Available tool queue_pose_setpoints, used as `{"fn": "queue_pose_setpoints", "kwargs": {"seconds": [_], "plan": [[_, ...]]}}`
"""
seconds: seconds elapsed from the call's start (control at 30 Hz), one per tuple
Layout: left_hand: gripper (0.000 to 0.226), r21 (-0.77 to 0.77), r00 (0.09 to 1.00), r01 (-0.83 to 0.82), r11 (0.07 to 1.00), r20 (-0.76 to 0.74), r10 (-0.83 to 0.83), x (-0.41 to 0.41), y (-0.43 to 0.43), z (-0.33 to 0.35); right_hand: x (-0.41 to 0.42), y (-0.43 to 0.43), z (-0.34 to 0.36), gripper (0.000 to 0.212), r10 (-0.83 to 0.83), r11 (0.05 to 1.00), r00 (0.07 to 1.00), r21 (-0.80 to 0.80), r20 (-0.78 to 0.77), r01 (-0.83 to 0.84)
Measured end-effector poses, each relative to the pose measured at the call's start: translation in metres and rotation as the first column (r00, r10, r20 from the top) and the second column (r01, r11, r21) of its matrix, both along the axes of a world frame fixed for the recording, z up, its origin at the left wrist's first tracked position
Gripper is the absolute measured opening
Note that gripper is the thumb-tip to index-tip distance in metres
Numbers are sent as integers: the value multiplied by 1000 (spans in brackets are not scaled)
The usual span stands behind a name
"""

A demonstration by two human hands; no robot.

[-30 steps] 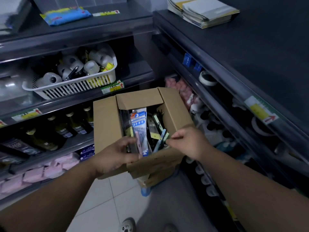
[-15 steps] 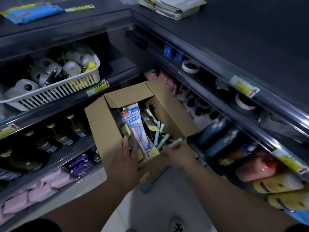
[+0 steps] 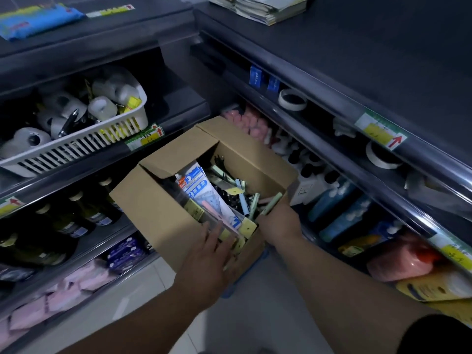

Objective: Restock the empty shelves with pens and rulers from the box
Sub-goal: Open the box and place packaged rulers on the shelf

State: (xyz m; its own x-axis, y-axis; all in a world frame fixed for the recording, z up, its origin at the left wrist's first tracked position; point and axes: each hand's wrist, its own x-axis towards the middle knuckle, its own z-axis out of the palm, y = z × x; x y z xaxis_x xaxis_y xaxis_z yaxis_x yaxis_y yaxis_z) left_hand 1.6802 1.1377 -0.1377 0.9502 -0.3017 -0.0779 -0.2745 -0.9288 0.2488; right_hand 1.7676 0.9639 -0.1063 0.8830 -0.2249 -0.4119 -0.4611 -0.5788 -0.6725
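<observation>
1. Box point(image 3: 163, 215): the cardboard carton sits low in the corner where the two shelf units meet, above the tiled floor, with its flaps folded out. What carries it is mostly hidden.
2. It looks full. A blue-and-white ruler set point(image 3: 198, 187) leans along its left side, clear packs with yellow tags point(image 3: 247, 227) crowd the near edge, and pens point(image 3: 242, 198) lie in a loose heap to the right.
3. The left hand point(image 3: 207, 254) lies on the near rim, over the clear packs. Its fingers are almost straight and grip nothing that shows.
4. The right hand point(image 3: 278, 219) is at the near right corner. Its back hides the fingers, and a pale green pen point(image 3: 273, 201) juts out just beyond it. I cannot tell whether it holds the pen, the rim or nothing.
5. No pens or rulers show on any shelf. The dark top shelf point(image 3: 370, 60) on the right is bare apart from a stack of booklets point(image 3: 268, 8). The lower shelves hold other goods, such as a white basket point(image 3: 76, 152) of rolls.
6. By my reading the restocking has hardly begun: nothing is placed yet, and the whole boxful is left to shelve.
</observation>
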Motion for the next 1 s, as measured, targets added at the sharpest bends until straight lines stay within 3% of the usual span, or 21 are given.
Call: {"fn": "queue_pose_setpoints", "kwargs": {"seconds": [0.07,0.13,0.23,0.3,0.4,0.43,0.53,0.7,0.77,0.83,0.9,1.0], "plan": [[76,-48,996,-74,996,-61,71,13,7,16,-1,-4,1,50,64,997,997,-46,46,-62],[84,-64,987,-141,988,-87,136,29,23,27,-3,-9,9,70,210,953,977,-232,43,-194],[77,-16,979,-201,979,-37,201,61,47,38,0,-10,18,80,335,906,936,-309,111,-288],[75,19,969,-246,969,0,246,85,60,46,3,-8,18,92,273,941,953,-244,131,-236],[80,74,953,-303,950,30,302,121,80,56,4,-1,5,111,47,989,999,-141,8,-45],[82,102,950,-311,945,16,311,133,88,57,3,1,-2,108,-7,995,1000,-100,3,7],[84,198,952,-291,936,-41,304,160,106,51,-1,13,-20,65,-177,982,984,77,23,175],[72,214,968,-204,955,-100,229,185,121,35,0,18,-30,62,-222,973,975,69,-9,222],[67,109,985,-145,983,-76,154,189,122,38,-1,15,-25,44,-260,964,965,72,41,257],[59,-69,998,-36,997,52,40,190,121,45,-3,8,-17,29,-287,956,955,88,78,280],[50,-147,962,129,981,257,-88,190,124,55,-6,-2,-8,26,-287,955,955,102,79,279],[50,-7,860,253,967,460,-222,199,138,71,-9,-15,7,26,-289,956,955,66,63,285]]}}
